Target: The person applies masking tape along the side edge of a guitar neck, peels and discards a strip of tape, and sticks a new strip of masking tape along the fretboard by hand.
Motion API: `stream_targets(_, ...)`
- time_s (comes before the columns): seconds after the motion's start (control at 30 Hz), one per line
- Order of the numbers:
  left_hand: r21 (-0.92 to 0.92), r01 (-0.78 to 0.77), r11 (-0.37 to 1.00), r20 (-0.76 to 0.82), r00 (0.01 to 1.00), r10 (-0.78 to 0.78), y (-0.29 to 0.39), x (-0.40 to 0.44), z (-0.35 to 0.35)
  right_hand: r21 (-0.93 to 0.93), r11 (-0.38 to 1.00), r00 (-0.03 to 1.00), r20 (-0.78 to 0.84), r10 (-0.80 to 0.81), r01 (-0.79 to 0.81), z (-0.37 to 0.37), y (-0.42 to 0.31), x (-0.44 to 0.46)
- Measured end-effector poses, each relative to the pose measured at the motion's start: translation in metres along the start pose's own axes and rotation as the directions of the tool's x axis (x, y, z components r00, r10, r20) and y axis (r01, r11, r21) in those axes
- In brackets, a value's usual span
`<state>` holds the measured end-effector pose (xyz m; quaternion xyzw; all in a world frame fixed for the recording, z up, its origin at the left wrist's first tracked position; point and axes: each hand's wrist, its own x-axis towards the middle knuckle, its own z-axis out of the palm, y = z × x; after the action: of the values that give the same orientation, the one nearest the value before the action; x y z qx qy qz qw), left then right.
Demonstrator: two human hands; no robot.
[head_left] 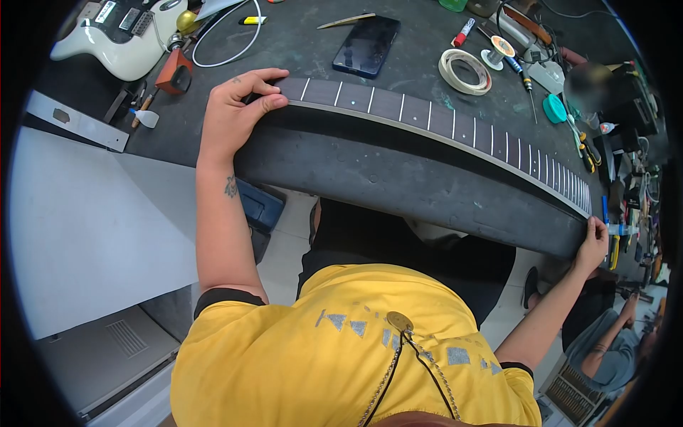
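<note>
A long, dark guitar fretboard (441, 122), crossed by pale fret lines and small dot markers, stretches along the near side of the workbench. My left hand (238, 107) pinches its wider-spaced left end between thumb and fingers. At the far right end, where the lines crowd together, my right hand (593, 245) grips the tip with closed fingers. A dark shadow lies under the fretboard's near edge, and I cannot tell whether it rests on the bench.
Behind the fretboard lie a phone (366, 46), a masking tape roll (464, 72) and a solder spool (501, 48). A white guitar body (128, 43) sits at the back left. Several tools line the right side, with another person (608, 349) beyond. The bench edge (398, 192) is close to me.
</note>
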<state>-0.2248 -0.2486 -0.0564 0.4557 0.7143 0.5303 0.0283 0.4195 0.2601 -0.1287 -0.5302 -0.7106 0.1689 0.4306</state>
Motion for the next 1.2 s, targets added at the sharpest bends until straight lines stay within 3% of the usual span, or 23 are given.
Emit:
stream_targets(0.47, 0.056, -0.024, 0.998, -0.034, 0.999, 0.026, 0.002, 0.0, 0.003, 0.144, 0.99, 1.0, 0.028, -0.004, 0.0, 0.001, 0.014, 0.005)
stream_targets(0.8, 0.19, -0.042, 0.981, -0.127, 0.99, 0.067, 0.009, -0.003, 0.017, 0.15, 0.989, 1.0, 0.019, 0.011, -0.014, 0.002, 0.015, 0.005)
stream_targets(1.0, 0.073, -0.064, 0.995, -0.055, 0.996, 0.068, 0.004, -0.003, 0.006, 0.096, 0.995, 1.0, 0.018, -0.01, 0.008, 0.0, 0.014, 0.005)
stream_targets(1.2, 0.163, -0.058, 0.985, -0.119, 0.99, 0.078, 0.005, -0.002, 0.015, 0.081, 0.997, 1.0, 0.02, 0.0, -0.001, 0.001, 0.011, 0.004)
